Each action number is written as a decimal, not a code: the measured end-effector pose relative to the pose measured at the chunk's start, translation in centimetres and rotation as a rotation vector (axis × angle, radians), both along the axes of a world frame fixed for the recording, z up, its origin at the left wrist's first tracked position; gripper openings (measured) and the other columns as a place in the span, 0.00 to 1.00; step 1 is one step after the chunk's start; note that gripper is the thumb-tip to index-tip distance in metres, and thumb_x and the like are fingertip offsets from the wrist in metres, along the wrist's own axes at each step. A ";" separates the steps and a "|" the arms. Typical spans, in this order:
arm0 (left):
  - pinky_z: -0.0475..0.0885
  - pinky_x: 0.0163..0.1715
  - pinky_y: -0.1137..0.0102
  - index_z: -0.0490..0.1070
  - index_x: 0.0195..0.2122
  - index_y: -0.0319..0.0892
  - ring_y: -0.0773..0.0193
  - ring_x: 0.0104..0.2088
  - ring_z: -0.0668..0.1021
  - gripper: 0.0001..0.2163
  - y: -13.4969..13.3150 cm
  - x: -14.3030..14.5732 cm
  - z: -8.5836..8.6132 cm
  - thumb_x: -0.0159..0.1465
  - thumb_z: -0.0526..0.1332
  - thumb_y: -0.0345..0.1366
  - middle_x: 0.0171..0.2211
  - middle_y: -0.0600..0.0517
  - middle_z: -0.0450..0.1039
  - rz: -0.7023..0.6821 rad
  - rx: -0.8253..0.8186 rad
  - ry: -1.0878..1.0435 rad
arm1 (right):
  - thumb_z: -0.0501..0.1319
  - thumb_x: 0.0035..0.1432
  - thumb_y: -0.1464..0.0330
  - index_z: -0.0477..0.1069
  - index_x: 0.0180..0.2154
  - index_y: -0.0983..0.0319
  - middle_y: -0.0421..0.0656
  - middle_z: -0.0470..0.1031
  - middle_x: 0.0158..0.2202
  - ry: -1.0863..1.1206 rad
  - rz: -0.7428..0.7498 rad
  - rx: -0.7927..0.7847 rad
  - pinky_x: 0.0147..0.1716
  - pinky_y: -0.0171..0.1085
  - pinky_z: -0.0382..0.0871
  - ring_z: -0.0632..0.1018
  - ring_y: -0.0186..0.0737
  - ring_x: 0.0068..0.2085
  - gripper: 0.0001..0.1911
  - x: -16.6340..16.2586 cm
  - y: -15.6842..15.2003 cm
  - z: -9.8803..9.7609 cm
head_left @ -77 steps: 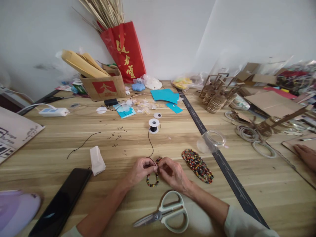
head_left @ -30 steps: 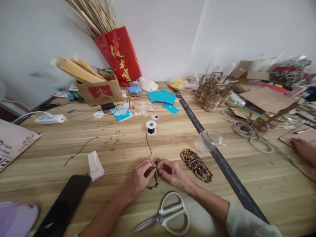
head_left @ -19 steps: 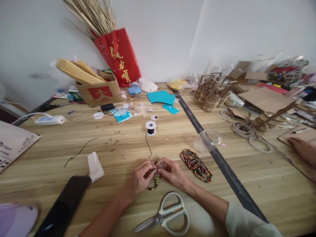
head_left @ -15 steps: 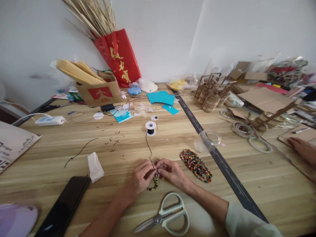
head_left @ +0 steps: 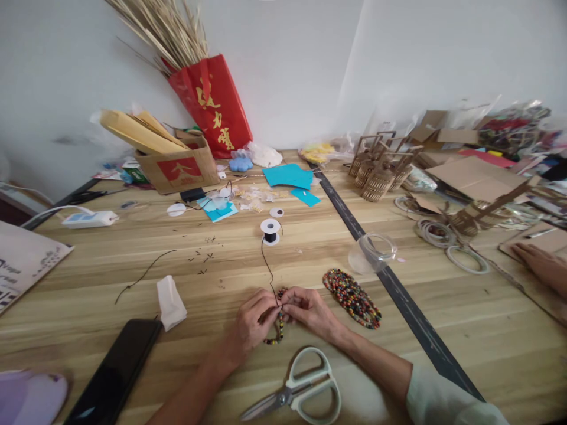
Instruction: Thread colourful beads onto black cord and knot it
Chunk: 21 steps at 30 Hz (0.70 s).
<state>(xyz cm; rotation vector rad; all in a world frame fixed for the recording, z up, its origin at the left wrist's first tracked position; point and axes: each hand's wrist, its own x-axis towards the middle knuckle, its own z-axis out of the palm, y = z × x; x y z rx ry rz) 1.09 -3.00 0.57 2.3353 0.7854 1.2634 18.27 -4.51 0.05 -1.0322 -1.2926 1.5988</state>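
Gold Chinese characters on red bag (head_left: 212,106), none clearly legible

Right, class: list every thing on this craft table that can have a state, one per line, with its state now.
left hand: pinching the bead strand
right hand: pinching the same strand
bead strand: looped, on its cord
cord: slack, running from spool to hands
spool: upright, cord wound on it
scissors: shut, lying flat
jar: on its side, lidless
phone: screen dark
cardboard box: open

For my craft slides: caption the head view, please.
Left hand and right hand pinch a bead string on black cord from a spool; scissors and bead pile nearby.
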 end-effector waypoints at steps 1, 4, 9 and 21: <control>0.73 0.31 0.73 0.70 0.32 0.39 0.66 0.30 0.76 0.05 0.0 0.0 0.0 0.62 0.58 0.25 0.27 0.49 0.73 0.002 0.000 -0.006 | 0.65 0.50 0.57 0.70 0.30 0.64 0.38 0.72 0.21 -0.002 0.000 0.002 0.24 0.31 0.67 0.73 0.31 0.23 0.16 0.0 0.0 0.0; 0.73 0.30 0.73 0.71 0.31 0.39 0.66 0.30 0.76 0.05 0.1 0.0 0.0 0.62 0.58 0.25 0.27 0.49 0.73 0.002 -0.021 -0.015 | 0.65 0.51 0.55 0.69 0.30 0.64 0.38 0.72 0.22 -0.001 0.001 0.005 0.24 0.31 0.67 0.73 0.31 0.23 0.18 0.0 -0.1 0.1; 0.73 0.29 0.73 0.70 0.30 0.40 0.65 0.29 0.76 0.05 0.1 -0.1 -0.2 0.62 0.58 0.27 0.26 0.49 0.73 0.009 -0.092 -0.036 | 0.62 0.55 0.56 0.68 0.31 0.64 0.39 0.71 0.22 -0.037 -0.010 0.076 0.24 0.31 0.65 0.71 0.32 0.24 0.16 0.0 -0.3 0.2; 0.71 0.36 0.70 0.68 0.29 0.40 0.63 0.33 0.76 0.05 -0.3 -0.1 0.7 0.63 0.57 0.31 0.30 0.49 0.73 0.112 -0.444 -0.089 | 0.57 0.57 0.67 0.66 0.31 0.64 0.37 0.68 0.22 -0.291 -0.041 0.255 0.23 0.29 0.56 0.65 0.30 0.24 0.06 1.0 -0.4 1.2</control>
